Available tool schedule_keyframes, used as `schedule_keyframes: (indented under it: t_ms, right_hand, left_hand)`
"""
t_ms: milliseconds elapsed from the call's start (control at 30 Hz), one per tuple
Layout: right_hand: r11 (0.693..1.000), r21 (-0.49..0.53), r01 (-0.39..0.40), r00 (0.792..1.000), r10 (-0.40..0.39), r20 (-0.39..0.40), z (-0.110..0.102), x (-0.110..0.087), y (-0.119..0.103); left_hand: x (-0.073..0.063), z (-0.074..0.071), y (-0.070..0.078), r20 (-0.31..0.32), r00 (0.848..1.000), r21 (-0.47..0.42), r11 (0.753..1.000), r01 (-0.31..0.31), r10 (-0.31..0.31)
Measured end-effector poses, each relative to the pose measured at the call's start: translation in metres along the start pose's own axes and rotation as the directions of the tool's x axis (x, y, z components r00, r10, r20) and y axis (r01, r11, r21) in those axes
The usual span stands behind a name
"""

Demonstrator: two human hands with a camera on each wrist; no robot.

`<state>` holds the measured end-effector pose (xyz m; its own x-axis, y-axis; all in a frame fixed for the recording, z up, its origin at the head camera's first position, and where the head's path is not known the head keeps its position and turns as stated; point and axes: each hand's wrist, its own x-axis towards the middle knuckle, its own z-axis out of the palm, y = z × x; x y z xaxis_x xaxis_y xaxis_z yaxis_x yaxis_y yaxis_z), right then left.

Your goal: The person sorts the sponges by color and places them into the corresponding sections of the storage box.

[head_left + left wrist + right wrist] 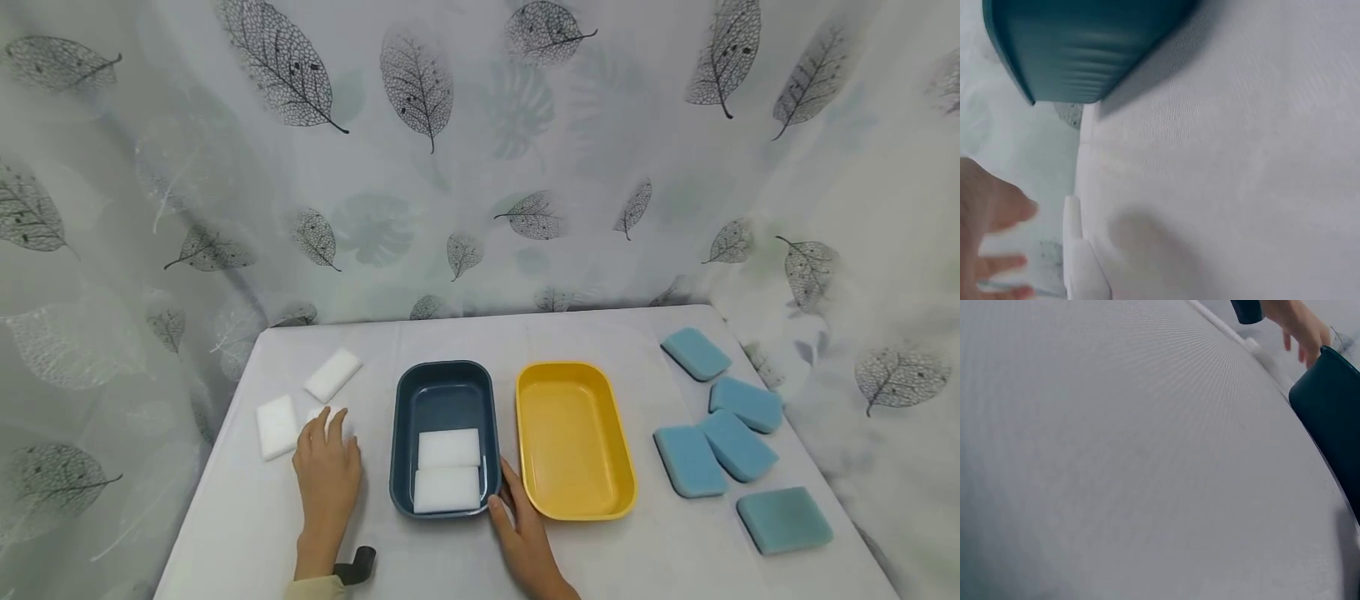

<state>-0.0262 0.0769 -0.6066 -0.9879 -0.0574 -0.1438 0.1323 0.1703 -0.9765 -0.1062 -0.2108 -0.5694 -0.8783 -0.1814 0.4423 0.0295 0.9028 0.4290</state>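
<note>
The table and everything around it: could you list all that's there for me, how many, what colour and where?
Table: one, white, in the middle
Leaf-print curtain: panel count unclear, pale with dark leaves, behind and at both sides
Dark blue tray: one, dark blue, mid-table
Yellow tray: one, yellow, right of the dark blue tray
White blocks: five, white, two in the dark blue tray, three to its left, one partly hidden
Blue blocks: five, blue, table's right side
Wrist piece: one, dark, left wrist
Sleeve: one, pale yellowish, left arm
Left hand: one, bare, at the partly hidden block
Right hand: one, bare, touching the dark blue tray's near right corner
</note>
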Motion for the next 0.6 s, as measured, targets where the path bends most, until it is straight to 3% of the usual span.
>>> schedule_keyframes:
  t_ms: [133, 233, 600]
  right_hand:
    - [1.000, 0.003, 0.001, 1.000, -0.001, 0.003, 0.000, -0.001, 0.000]
    - [1.000, 0.005, -0.003, 1.000, 0.003, 0.008, 0.000, -0.001, 0.000]
    - [1.000, 0.008, 0.004, 1.000, -0.004, -0.003, 0.001, 0.000, -0.002]
  left_hand:
    - [-0.008, -0.003, -0.004, 0.033, 0.989, 0.000, 0.990, 0.144, -0.144]
    - [-0.011, -0.003, -0.004, 0.068, 0.974, 0.003, 0.976, 0.216, -0.216]
    - [-0.009, -0.009, -0.012, 0.054, 0.940, 0.015, 0.942, 0.337, -0.337]
